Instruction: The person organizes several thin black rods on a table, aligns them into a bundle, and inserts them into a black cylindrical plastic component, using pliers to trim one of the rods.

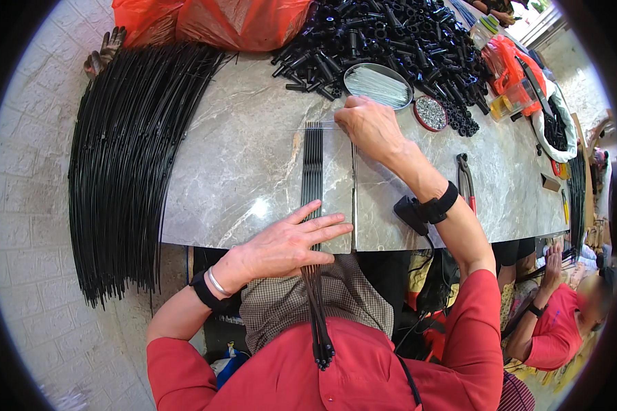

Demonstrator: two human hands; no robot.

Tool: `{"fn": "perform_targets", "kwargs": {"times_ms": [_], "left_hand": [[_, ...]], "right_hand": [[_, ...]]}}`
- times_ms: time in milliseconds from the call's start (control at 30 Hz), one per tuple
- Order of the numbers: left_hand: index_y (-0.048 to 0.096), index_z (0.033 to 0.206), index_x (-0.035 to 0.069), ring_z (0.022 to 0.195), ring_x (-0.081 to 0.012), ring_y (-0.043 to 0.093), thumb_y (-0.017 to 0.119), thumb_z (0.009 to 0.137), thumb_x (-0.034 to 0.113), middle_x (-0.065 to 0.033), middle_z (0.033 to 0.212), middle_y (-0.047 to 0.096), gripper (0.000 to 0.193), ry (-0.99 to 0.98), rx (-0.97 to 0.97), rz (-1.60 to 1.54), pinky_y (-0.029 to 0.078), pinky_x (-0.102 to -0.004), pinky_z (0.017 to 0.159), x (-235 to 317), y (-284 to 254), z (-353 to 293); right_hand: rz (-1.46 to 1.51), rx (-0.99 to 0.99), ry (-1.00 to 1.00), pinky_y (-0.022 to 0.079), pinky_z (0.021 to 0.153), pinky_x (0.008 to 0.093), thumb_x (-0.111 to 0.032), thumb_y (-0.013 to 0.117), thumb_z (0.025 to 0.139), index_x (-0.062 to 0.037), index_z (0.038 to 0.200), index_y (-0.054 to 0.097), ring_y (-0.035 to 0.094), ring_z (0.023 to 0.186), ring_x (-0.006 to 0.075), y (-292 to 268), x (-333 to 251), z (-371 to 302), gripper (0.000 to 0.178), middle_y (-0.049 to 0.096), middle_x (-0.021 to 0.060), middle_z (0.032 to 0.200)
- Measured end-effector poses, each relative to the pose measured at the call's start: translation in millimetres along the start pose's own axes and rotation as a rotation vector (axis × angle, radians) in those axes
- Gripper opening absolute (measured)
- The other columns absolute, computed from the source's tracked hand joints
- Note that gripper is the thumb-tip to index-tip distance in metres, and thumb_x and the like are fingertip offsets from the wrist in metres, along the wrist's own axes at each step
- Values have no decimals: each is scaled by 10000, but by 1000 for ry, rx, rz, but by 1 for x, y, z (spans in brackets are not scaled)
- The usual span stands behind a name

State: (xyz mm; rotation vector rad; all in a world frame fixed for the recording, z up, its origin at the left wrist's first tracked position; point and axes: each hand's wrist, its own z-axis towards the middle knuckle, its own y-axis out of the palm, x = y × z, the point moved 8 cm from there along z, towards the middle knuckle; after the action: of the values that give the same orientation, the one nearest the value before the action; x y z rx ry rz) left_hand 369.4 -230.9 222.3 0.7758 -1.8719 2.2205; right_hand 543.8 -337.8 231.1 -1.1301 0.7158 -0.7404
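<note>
- The row of thin black rods (312, 171) lies side by side on the grey marbled surface (240, 171), its long axis running straight away from the body; the near ends overhang the edge.
- A thin pale wire (296, 129) crosses the far ends at roughly a right angle.
- The right hand (371, 127), nearer those ends, is just to their right; its grip appears pressed together, pinching the wire's right end.
- The left hand (281, 246) reaches over the rods nearer the body, fingers spread across them.

Left grip (291, 243) splayed (right grip (371, 129) pinched)
</note>
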Motion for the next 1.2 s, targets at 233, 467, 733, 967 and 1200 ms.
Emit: {"fn": "perform_targets", "kwargs": {"times_ms": [233,467,733,967,1200], "left_hand": [[679,970,212,1375,-228,337,738,589,116,-41,1467,391,397,-5,15,-14,224,-516,1150,0,0,0],[680,973,214,1375,-230,337,730,617,113,-35,1468,390,373,-14,8,-20,220,-514,1152,-1,1,0],[681,965,214,1371,-230,344,728,611,112,-43,1460,400,371,-2,25,-9,226,-512,1151,-1,0,-1],[676,971,215,1373,-232,342,740,572,116,-43,1463,396,415,-7,7,-13,227,-511,1152,-1,1,0],[677,975,209,1377,-234,335,735,586,129,-42,1467,391,402,-1,12,6,219,-510,1155,-1,1,1]], "right_hand": [[32,25,-21,509,699,425,-47,553,750,-61,774,670,610,871,310,0,-4,1,120,619,111,841],[84,28,17,507,717,431,-43,552,760,-51,803,676,622,873,321,3,-2,5,131,638,121,846],[70,16,8,496,720,414,-105,588,811,-63,833,667,614,865,307,9,-5,7,92,623,95,837],[93,14,6,494,745,411,-76,571,810,-59,865,659,610,886,312,12,-11,10,105,624,104,863],[105,20,0,515,755,417,14,567,728,-37,875,664,611,922,323,11,-18,14,183,641,119,910]]}}
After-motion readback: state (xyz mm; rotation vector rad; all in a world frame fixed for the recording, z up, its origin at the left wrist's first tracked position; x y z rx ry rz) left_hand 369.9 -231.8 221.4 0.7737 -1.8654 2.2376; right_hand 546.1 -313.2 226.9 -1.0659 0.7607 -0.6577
